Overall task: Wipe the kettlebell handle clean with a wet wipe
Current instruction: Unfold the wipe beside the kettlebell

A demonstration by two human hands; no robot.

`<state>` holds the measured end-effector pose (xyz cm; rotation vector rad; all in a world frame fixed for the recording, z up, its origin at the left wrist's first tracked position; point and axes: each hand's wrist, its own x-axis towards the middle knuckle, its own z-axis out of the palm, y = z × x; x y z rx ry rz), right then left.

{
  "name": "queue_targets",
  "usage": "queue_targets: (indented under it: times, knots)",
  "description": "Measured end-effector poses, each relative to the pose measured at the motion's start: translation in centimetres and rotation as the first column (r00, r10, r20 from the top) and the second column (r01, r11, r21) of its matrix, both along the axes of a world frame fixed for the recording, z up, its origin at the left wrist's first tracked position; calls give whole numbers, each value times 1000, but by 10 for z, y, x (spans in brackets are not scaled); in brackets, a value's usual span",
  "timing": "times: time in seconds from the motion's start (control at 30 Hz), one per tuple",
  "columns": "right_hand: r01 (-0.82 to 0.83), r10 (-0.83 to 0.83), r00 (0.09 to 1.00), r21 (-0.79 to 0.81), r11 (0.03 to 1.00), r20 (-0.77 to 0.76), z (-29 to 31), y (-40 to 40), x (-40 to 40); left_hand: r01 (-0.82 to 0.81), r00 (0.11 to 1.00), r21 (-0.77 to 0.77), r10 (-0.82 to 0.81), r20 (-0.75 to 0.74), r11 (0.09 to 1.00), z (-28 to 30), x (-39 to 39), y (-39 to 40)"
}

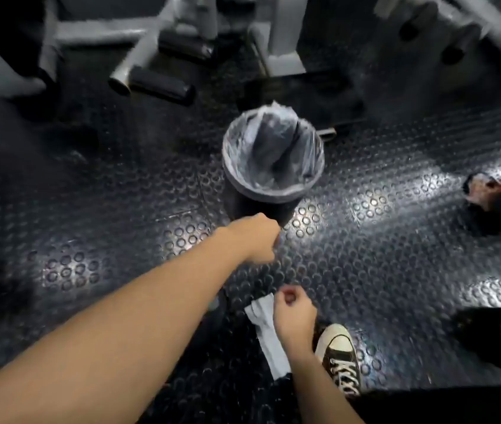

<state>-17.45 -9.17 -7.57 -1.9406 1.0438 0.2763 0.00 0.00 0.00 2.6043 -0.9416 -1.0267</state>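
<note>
Your right hand (293, 313) pinched the wet wipe (266, 328), which hung down along your forearm, near you. Your left hand (257, 238) reached farther out, fingers curled at the near side of the lined bin (244, 186); I couldn't tell what it held. No kettlebell was visible; the bin lay straight ahead of the wipe

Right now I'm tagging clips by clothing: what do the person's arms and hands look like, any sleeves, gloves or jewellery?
Both forearms are bare with no sleeves in view. The left hand and right hand wear no gloves, and no watch, ring or bracelet shows. The picture is blurred, so small marks cannot be told.
</note>
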Motion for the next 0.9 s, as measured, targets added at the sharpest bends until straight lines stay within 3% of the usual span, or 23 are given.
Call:
queue_targets:
  times: [0.17,0.33,0.53,0.67,0.83,0.9]
  knots:
    - [68,-77,976,-51,996,-202,-67,4,-54,104,994,143,-97,-53,984,-59,-41,-42]
    - [25,-60,955,-123,992,-291,-96,-3,-84,51,993,249,-23,-112,967,-106,-77,-40]
    - [13,-53,908,-99,995,-416,-111,-2,-101,-148,977,306,188,-103,940,-165,-107,-34]
    - [25,-75,895,-120,992,-439,-119,-8,-106,-333,926,261,367,-92,906,-196,-122,-30]
    - [14,-61,867,-99,995,-494,-131,-13,-108,-426,885,226,456,-100,876,-206,-132,-25]
    - [-30,-22,852,-91,995,-523,-134,-17,-106,-392,903,233,421,-85,890,-203,-132,-24]
